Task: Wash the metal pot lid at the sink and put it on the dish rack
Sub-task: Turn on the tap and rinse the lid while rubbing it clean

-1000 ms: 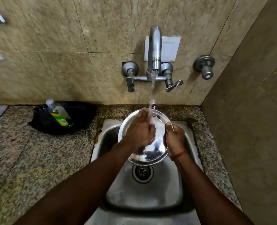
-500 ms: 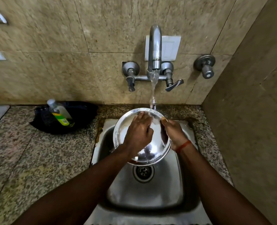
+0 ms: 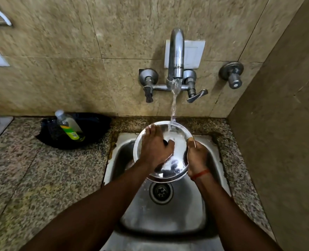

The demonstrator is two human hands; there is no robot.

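Note:
The round metal pot lid [image 3: 175, 153] is held tilted over the steel sink [image 3: 168, 218], under water running from the wall tap [image 3: 175, 57]. My right hand [image 3: 196, 157] grips the lid's right rim, thumb on top. My left hand [image 3: 156, 148] lies flat on the lid's inner face, fingers spread toward the far rim, covering its left half. Water streams onto the lid's upper part. No dish rack is in sight.
A clear bottle of green dish soap [image 3: 69, 127] lies in a black pan [image 3: 94, 127] on the granite counter left of the sink. The sink drain [image 3: 161, 192] sits below the lid. A tiled wall closes in on the right.
My left hand has slid from the lid's middle toward its far left rim, rubbing the surface. The lid stays under the stream, held by my right hand.

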